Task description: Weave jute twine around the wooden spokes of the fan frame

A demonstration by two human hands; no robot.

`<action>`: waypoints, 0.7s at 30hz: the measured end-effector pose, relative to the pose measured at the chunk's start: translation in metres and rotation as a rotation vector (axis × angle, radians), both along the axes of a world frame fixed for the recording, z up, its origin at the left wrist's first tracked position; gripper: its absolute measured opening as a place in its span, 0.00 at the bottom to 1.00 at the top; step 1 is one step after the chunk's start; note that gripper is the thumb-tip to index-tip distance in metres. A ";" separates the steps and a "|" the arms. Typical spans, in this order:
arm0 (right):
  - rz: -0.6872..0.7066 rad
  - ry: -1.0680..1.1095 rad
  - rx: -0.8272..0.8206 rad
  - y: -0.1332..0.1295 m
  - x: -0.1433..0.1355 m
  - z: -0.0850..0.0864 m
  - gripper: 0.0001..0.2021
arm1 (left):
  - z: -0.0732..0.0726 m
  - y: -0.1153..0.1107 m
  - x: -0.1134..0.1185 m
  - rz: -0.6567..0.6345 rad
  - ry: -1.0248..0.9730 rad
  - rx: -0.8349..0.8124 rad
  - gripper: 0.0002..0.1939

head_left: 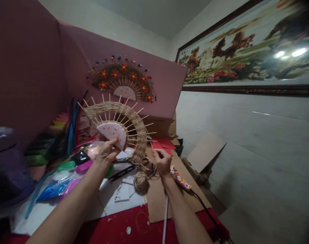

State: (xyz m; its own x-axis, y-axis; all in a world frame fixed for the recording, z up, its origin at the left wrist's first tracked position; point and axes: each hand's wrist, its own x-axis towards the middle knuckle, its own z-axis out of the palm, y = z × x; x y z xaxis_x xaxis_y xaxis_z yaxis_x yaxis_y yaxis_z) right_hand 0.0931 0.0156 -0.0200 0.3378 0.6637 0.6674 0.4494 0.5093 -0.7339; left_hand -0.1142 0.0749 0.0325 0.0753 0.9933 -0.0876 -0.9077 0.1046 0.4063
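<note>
Forearms (pixel 68 203) extend; the left hand (pixel 109 151) grips a fan (pixel 141 135); the right hand (pixel 163 162), nearer the tabletop's (pixel 118 225) right edge, pinches twine (pixel 151 144); overpulling could bend ribs (pixel 109 98).

The twine ball (pixel 140 181) lies at the left edge of the cardboard (pixel 158 205).
</note>
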 end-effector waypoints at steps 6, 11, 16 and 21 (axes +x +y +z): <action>-0.002 -0.149 0.003 -0.006 -0.005 0.002 0.10 | -0.004 0.011 0.000 0.014 0.013 -0.002 0.18; 0.035 -0.178 -0.065 -0.008 -0.008 -0.002 0.10 | -0.012 0.020 -0.002 0.024 -0.020 -0.020 0.19; 0.065 -0.167 -0.066 -0.006 -0.010 -0.005 0.09 | -0.010 0.019 -0.002 0.038 -0.049 -0.031 0.18; 0.146 0.011 -0.098 -0.004 -0.009 -0.004 0.08 | 0.000 0.013 -0.004 0.032 -0.071 -0.085 0.17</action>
